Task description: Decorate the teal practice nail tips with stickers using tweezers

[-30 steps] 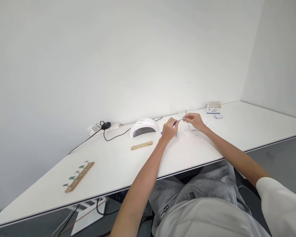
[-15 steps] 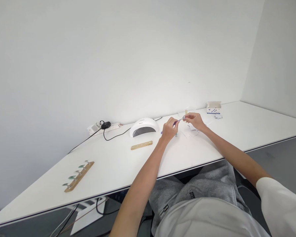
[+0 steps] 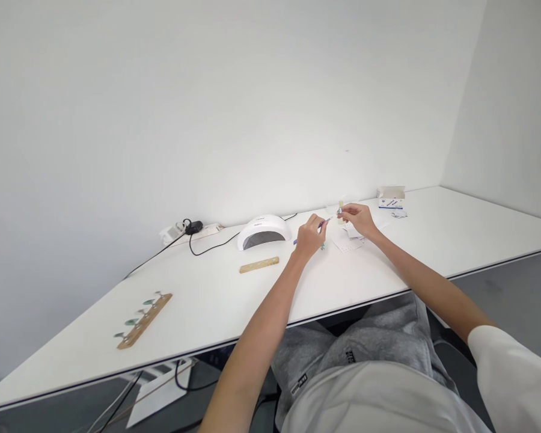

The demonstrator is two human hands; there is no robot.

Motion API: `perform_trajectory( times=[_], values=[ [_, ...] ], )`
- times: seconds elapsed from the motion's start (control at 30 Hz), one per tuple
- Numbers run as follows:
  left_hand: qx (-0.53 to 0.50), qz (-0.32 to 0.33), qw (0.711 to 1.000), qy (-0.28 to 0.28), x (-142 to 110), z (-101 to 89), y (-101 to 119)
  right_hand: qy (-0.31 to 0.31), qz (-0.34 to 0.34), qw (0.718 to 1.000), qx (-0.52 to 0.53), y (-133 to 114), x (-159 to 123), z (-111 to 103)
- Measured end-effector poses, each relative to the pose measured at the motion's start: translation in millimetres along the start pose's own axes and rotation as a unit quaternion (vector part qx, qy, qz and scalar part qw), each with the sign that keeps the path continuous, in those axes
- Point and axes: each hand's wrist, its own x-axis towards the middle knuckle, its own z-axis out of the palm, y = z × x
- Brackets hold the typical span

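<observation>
My left hand [image 3: 311, 236] is closed on a thin purple stick [image 3: 324, 222], which looks like a nail brush; its tip points right. My right hand [image 3: 359, 219] pinches a small shiny piece [image 3: 339, 212], seemingly a nail tip on a holder, just beyond the stick's end with a small gap between. Another small greenish piece [image 3: 323, 246] sits on the table beside my left hand. Papers and a dotted sheet [image 3: 345, 243] lie below my right hand. A yellowish upright piece [image 3: 341, 204] stands behind my right fingers, partly hidden.
A white nail lamp [image 3: 264, 231] stands left of my hands, with a pale wooden bar [image 3: 259, 265] in front. Farther left, a wooden rack [image 3: 145, 322] carries several nail tips. A power strip [image 3: 175, 233] with cords lies by the wall; an alcohol pad box [image 3: 391, 198] stands at right.
My right hand has shifted slightly right, drawing the small piece away from the stick's tip. The left hand stays nearly in place with the stick.
</observation>
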Motion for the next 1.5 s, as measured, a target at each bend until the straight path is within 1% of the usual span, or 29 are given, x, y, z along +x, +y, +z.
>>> perform_trajectory(
  times=[0.1,0.17,0.23,0.3,0.4,0.47,0.57,0.7,0.8,0.93,1.13,1.3,1.5],
  values=[
    [-0.02,-0.05,0.999,0.01,3.4,-2.2,-1.7,0.004,-0.001,1.0,-0.014,0.8,0.8,-2.0],
    [-0.05,-0.104,0.993,0.032,8.0,-5.8,-2.9,-0.008,0.001,0.999,-0.033,2.7,0.4,-1.8],
    [-0.09,-0.163,0.981,0.053,13.0,-10.6,-4.7,-0.021,0.003,0.999,-0.049,5.3,-0.6,-0.3],
    [-0.151,-0.22,0.962,0.063,17.3,-15.5,-7.2,-0.033,0.004,0.998,-0.056,7.7,-1.6,1.8],
    [-0.252,-0.295,0.92,0.057,21.4,-21.3,-10.6,-0.046,0.004,0.997,-0.054,10.2,-2.5,4.1],
    [-0.285,-0.328,0.898,0.073,23.4,-24.3,-11.3,-0.056,0.009,0.997,-0.045,11.1,-2.8,4.5],
    [-0.321,-0.355,0.872,0.099,26.5,-28.5,-9.5,-0.076,0.022,0.997,-0.027,11.7,-3.4,4.1],
    [-0.411,-0.359,0.834,0.078,29.1,-32.3,-4.7,-0.101,0.035,0.994,-0.019,9.1,-6.0,5.2],
    [-0.445,-0.341,0.825,0.077,29.1,-31.3,-1.9,-0.111,0.047,0.992,-0.022,5.1,-8.5,7.9],
    [-0.452,-0.323,0.827,0.089,28.1,-26.9,-0.2,-0.126,0.049,0.99,-0.025,1.4,-10.4,10.6],
    [-0.445,-0.31,0.834,0.099,27.2,-25.0,-0.8,-0.127,0.048,0.99,-0.033,-0.3,-11.3,10.6],
    [-0.444,-0.306,0.837,0.09,27.6,-25.2,-0.1,-0.121,0.045,0.991,-0.041,-2.4,-12.0,10.9],
    [-0.452,-0.28,0.844,0.076,27.0,-25.4,-0.2,-0.108,0.048,0.991,-0.065,-0.8,-12.5,10.9]
  ],
)
